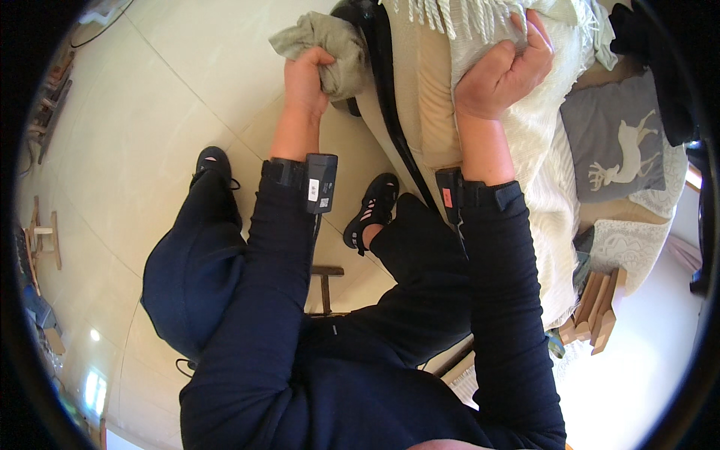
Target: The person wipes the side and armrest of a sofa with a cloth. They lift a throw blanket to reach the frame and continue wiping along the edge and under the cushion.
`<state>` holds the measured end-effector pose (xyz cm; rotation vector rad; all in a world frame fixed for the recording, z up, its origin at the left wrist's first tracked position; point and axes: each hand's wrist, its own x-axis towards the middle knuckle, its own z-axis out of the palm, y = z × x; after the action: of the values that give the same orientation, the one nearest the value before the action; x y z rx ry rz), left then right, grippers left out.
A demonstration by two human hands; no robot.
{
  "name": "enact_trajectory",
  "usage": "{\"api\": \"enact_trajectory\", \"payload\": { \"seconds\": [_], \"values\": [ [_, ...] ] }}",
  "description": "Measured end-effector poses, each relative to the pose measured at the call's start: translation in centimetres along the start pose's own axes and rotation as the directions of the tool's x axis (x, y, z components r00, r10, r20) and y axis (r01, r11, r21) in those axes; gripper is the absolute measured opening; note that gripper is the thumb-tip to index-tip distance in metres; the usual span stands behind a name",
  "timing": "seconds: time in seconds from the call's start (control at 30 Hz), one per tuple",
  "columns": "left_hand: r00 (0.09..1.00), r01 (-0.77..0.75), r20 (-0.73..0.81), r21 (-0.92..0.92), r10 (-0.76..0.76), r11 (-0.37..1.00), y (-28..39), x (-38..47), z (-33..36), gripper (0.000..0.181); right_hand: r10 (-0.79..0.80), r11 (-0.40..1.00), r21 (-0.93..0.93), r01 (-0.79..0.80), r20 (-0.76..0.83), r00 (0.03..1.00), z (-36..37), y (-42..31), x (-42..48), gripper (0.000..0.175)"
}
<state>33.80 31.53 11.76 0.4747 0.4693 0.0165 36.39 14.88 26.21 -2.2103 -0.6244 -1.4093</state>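
Note:
My left hand [306,79] grips a crumpled grey-green cloth [337,53], which bunches out above and beside the fingers. The cloth lies against the curved black frame [385,84] of a sofa and hides part of it. Over on the sofa's seat, my right hand [503,79] has its fingers hooked at the fringed edge of a cream woven throw [548,140]. Some fringe strands [439,17] hang beside the hand, and a few fall across its fingertips. Beige upholstery [436,112] shows between the black frame and the throw.
A grey cushion with a white deer [610,140] rests on the sofa at the right. Below it are a lace-patterned cloth [630,247] and an open cardboard box [596,312]. Wooden stool legs [45,239] stand at the far left of the tiled floor [169,107].

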Motion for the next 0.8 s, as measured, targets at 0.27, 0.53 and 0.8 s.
{"api": "enact_trajectory", "payload": {
  "seconds": [0.27, 0.53, 0.8],
  "values": [
    [1.0, -0.024, 0.01, 0.239, 0.022, 0.971, -6.1, -2.7, -2.5, 0.052, 0.014, 1.0, 0.003, -0.014, -0.004, 1.0, 0.1, -0.1, 0.0, 0.034],
    [0.967, 0.23, -0.04, 0.565, -0.252, 0.792, -10.6, -5.9, -5.9, 0.065, -0.02, 1.0, -0.016, 0.021, 0.004, 1.0, 0.0, 0.1, 0.0, 0.033],
    [0.937, 0.188, -0.066, 0.922, -0.342, 0.337, -18.3, -7.9, -12.0, 0.064, -0.016, 1.0, 0.026, 0.016, -0.017, 1.0, 0.2, -0.1, 0.0, 0.033]
  ]
}}
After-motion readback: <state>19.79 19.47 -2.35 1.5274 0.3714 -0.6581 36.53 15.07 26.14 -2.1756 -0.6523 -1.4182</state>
